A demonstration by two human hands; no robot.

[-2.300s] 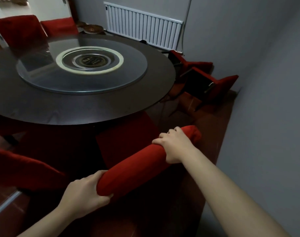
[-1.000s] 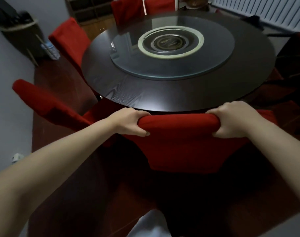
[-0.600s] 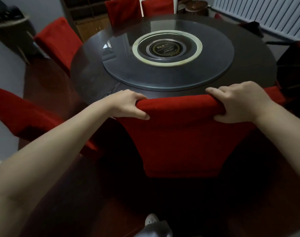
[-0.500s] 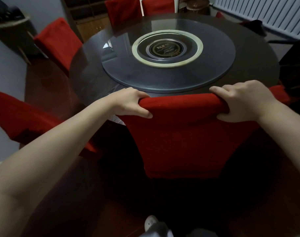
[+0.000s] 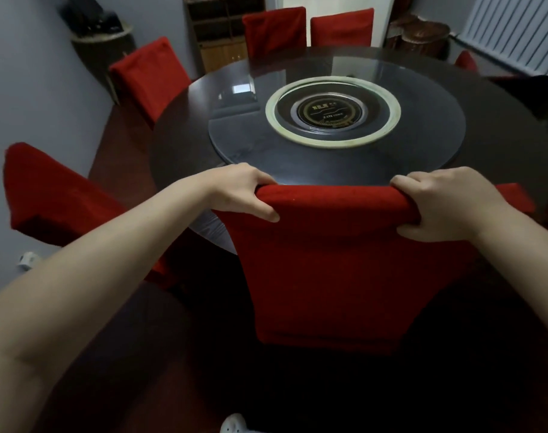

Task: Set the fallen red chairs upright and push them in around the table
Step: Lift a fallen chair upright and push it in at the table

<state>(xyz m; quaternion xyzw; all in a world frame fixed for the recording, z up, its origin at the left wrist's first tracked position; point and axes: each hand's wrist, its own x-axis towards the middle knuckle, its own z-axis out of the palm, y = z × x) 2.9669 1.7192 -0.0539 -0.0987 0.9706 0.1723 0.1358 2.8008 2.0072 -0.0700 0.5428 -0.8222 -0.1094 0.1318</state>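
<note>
One pale shoe toe [image 5: 235, 425] shows nearest, on the dark floor. Beyond it stands the held red chair [image 5: 335, 260], upright, its back against the near edge of the round table [image 5: 185, 129]. Both hands are clamped on its top rail, well apart. The left hand [image 5: 239, 190] curls over the left end with the thumb on the back face. The right hand [image 5: 444, 204] wraps the right end. A second red chair [image 5: 57, 195] sits at the table's near left edge, tilted outward. A third red chair [image 5: 150, 76] stands at the far left edge. A glass turntable [image 5: 422, 145] covers the table's middle. Two more red chairs [image 5: 274, 31] stand side by side at the far edge, before a wooden shelf unit [image 5: 222, 29]. A white radiator [image 5: 516, 32] lines the far right wall.
</note>
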